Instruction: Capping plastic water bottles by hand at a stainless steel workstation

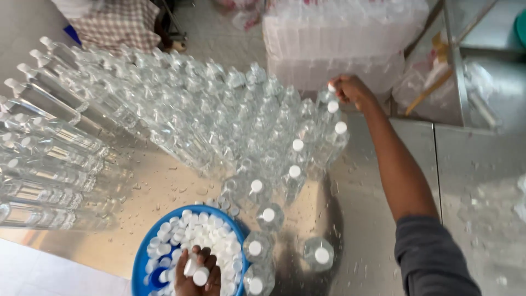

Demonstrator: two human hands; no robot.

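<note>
My right hand reaches far across the steel table and pinches a white cap onto the top of a clear plastic bottle at the back of the cluster. My left hand sits in the blue bowl at the bottom edge, fingers closed around a few white caps. The bowl is full of loose white caps. Several capped bottles stand along the right side of a large group of uncapped clear bottles.
More capped bottles line the left edge of the table. Water droplets dot the steel surface. Wrapped packs of bottles are stacked beyond the table. A person in a checked garment is at the top left. A metal frame stands at right.
</note>
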